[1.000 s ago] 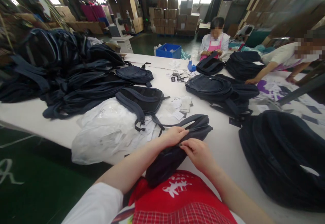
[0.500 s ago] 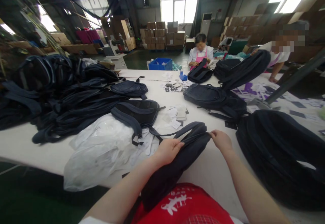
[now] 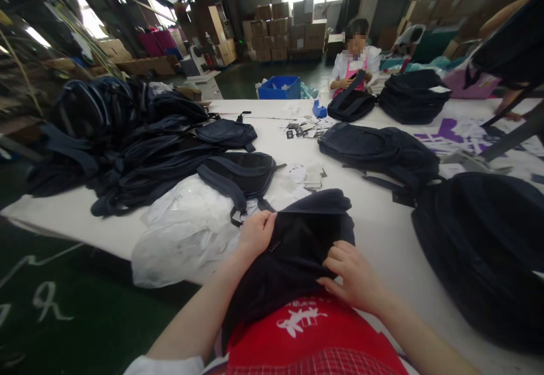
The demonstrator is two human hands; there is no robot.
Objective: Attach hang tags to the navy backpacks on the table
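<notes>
- In the head view, the dark backpack (image 3: 297, 250) in hand lies on the near side of the table, tilted against the person's red apron (image 3: 297, 329), with its mouth spread wide and its black inside showing.
- The left hand (image 3: 257, 233) is at the left edge of that mouth, its fingers and thumb pinching the cloth.
- The right hand (image 3: 355, 273) is at the right side of the mouth, its fingers bent and a little spread over the cloth, the thumb apart from them; I cannot tell whether they grip a fold.
- Left of the left hand, a crumpled clear plastic bag (image 3: 182, 244) lies at the near edge of the white table (image 3: 382, 216).
- Just beyond it lies a strapped backpack (image 3: 259, 171), with loose papers (image 3: 312, 177) to its right.
- Farther left is a large pile of dark backpacks (image 3: 148, 148).
- To the right, a bulky stack of backpacks (image 3: 476, 250) stands near, and a flat-lying backpack (image 3: 361, 143) farther off.
- Toward the far side are scattered cards (image 3: 304, 128) and a small blue object (image 3: 319, 109).
- At the far edge, a co-worker in a pink apron (image 3: 357, 72) handles a dark bag (image 3: 352, 105); a blue bin (image 3: 279, 88) stands to the left.
</notes>
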